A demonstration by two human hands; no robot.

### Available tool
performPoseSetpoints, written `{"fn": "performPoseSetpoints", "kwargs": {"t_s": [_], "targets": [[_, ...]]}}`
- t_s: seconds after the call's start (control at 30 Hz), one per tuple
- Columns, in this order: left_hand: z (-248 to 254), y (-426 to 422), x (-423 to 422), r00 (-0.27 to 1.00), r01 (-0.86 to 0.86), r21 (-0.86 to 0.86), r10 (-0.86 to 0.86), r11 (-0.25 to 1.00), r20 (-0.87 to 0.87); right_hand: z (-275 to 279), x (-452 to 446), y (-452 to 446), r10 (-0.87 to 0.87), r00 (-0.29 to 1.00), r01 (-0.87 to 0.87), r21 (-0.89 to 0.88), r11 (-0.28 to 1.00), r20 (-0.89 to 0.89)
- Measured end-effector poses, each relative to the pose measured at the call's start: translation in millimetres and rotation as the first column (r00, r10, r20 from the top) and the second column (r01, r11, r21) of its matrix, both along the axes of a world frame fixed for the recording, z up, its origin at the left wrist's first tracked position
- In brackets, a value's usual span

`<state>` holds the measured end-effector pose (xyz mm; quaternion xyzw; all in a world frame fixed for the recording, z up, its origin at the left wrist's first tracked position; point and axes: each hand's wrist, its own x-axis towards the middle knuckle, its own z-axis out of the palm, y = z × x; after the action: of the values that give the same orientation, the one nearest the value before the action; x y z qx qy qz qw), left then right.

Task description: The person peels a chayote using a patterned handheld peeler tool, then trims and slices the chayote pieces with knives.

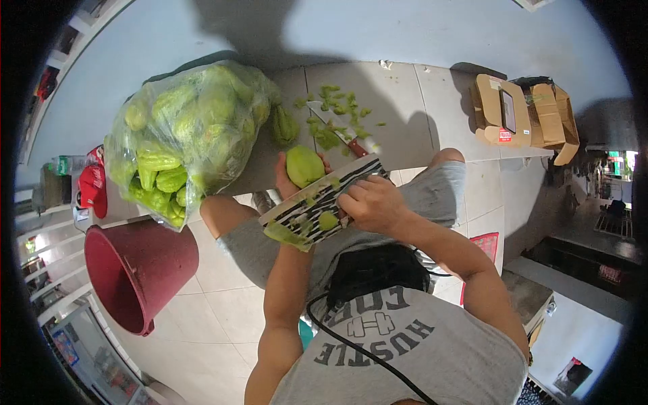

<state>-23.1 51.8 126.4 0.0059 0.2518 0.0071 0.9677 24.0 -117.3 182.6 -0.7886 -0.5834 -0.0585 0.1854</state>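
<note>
We see the left hand (283, 178) cupped firmly around a green chayote (305, 167), just beyond the edge of a striped board (324, 202) over the lap. The right hand (373, 204) is curled over that board, its grip hidden from us; a knife (345, 136) lies ahead among green scraps (327, 141).

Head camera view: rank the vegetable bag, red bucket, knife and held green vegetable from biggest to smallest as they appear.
1. Vegetable bag
2. Red bucket
3. Held green vegetable and knife: unranked, since the knife looks longer but slimmer.
</note>
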Motion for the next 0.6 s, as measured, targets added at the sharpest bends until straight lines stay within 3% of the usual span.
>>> {"fn": "performPoseSetpoints", "kwargs": {"t_s": [0.1, 0.23, 0.3, 0.43, 0.5, 0.6], "targets": [[-16, 2, 0, 0.998, -0.023, 0.072, 0.019, 0.997, 0.056, -2, -1, 3, 0.002, 0.999, -0.003, 0.017, 1.0, 0.044], [-19, -2, 0, 0.998, -0.031, 0.034, 0.029, 0.999, 0.052, -1, -1, 6, 0.029, 0.995, -0.028, -0.017, 0.999, 0.094], [-11, -7, 3, 0.993, -0.091, 0.138, 0.1, 0.986, -0.064, 0, -1, 7, 0.021, 0.996, -0.019, -0.017, 1.0, 0.088], [0, -12, -1, 0.978, -0.156, 0.178, 0.178, 0.972, -0.111, -21, 10, -4, -0.082, 0.994, 0.079, 0.052, 0.996, 0.074], [2, -14, 2, 0.95, -0.261, 0.144, 0.28, 0.955, -0.14, -19, 22, -8, -0.215, 0.971, 0.213, -0.024, 0.977, -0.106], [3, -18, -1, 0.971, -0.234, 0.053, 0.236, 0.971, -0.027, -8, 16, -12, -0.126, 0.978, 0.116, -0.072, 0.991, -0.164]]}}
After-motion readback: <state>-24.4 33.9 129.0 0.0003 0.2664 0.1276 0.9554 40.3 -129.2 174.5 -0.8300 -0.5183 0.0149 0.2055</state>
